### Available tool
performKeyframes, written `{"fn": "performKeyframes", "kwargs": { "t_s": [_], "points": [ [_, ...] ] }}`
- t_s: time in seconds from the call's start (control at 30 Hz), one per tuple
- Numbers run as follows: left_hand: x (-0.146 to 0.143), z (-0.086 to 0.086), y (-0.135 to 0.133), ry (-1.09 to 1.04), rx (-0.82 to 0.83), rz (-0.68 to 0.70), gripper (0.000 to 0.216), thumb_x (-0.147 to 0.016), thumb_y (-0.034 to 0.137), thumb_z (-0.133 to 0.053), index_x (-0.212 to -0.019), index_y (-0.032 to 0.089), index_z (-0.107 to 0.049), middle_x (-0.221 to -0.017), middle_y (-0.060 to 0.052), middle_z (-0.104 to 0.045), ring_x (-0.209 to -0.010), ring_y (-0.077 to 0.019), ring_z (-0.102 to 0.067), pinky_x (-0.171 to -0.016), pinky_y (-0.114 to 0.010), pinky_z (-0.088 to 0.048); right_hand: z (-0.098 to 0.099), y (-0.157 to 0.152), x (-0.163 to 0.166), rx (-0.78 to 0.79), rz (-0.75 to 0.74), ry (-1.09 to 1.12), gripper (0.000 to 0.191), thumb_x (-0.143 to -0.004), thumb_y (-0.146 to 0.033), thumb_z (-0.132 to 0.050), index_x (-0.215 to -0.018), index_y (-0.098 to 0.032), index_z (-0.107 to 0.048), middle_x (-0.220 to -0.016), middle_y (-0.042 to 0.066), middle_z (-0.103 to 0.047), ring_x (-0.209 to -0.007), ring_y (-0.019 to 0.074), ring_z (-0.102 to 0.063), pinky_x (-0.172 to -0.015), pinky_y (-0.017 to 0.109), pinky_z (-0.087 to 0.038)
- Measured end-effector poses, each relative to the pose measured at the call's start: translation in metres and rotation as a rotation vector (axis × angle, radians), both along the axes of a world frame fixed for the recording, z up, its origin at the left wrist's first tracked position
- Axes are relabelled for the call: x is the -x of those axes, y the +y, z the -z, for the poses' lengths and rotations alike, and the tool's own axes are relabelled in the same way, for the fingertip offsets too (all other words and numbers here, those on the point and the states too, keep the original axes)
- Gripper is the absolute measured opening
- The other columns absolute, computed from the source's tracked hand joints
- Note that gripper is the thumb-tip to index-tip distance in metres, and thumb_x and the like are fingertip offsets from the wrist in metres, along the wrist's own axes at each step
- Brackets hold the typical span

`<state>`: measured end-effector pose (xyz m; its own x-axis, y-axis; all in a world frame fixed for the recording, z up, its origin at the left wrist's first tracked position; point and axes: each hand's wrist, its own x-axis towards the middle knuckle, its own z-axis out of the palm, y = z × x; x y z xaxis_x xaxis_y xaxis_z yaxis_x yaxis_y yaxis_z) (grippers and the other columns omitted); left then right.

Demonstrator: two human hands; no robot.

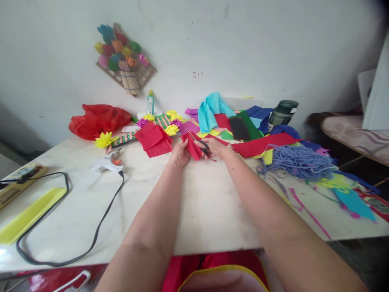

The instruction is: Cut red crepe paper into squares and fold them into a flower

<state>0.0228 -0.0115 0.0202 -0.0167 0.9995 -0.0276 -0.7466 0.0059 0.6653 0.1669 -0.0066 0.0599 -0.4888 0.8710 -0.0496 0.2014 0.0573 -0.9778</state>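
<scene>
My left hand [180, 152] is closed on a piece of red paper [194, 148] above the white table [212, 211]. Wrapped round the handles of black scissors [205, 148], my right hand [215, 147] keeps their blades up against that red piece. Whether the blades are cutting through it is too small to tell. Left of my left hand lie stacked red squares [154, 140]. A long red strip [264, 145] runs rightward from beyond my right hand. Behind the squares, yellow and purple paper flowers [172, 129] sit on a woven green band.
A white glue gun [107, 163] with a black cord rests at left, near a power strip [21, 180] and a yellow sheet [33, 213]. Blue yarn [304, 162], a phone [239, 128] and a dark green jar [283, 112] stand or lie at right. A glue bottle [150, 102] is behind.
</scene>
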Motion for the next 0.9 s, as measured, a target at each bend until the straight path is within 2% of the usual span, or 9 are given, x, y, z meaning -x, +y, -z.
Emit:
{"fn": "performKeyframes", "kwargs": {
  "t_s": [0.23, 0.4, 0.9],
  "points": [
    [0.0, 0.0, 0.0, 0.003, 0.013, 0.004, 0.01, -0.082, 0.012, -0.052, -0.087, 0.013, -0.061, -0.074, -0.005, -0.068, -0.079, -0.0165, -0.066, -0.086, -0.034, -0.05, 0.005, 0.004, 0.001, -0.029, 0.015, 0.032, 0.033, -0.072, -0.041, -0.067, -0.063, -0.016, -0.048, -0.039, -0.004, -0.05, -0.029, 0.0068, -0.044, -0.026, 0.015, -0.029],
    [0.0, 0.0, 0.0, -0.007, 0.034, -0.008, 0.01, -0.082, 0.011, -0.052, -0.086, 0.012, -0.061, -0.074, -0.005, -0.068, -0.079, -0.0169, -0.066, -0.087, -0.035, -0.05, 0.013, 0.007, 0.002, -0.032, 0.03, 0.079, 0.032, -0.07, -0.044, -0.067, -0.068, -0.017, -0.05, -0.041, -0.006, -0.048, -0.03, 0.0065, -0.044, -0.029, 0.016, -0.033],
    [0.0, -0.002, 0.0, -0.021, 0.051, -0.011, 0.009, -0.082, 0.011, -0.052, -0.082, 0.012, -0.061, -0.072, -0.005, -0.067, -0.072, -0.0152, -0.066, -0.084, -0.033, -0.051, 0.018, 0.005, 0.003, -0.044, 0.054, 0.159, 0.029, -0.069, -0.038, -0.069, -0.066, -0.016, -0.051, -0.04, -0.007, -0.043, -0.03, 0.0051, -0.04, -0.029, 0.016, -0.029]
  ]
}}
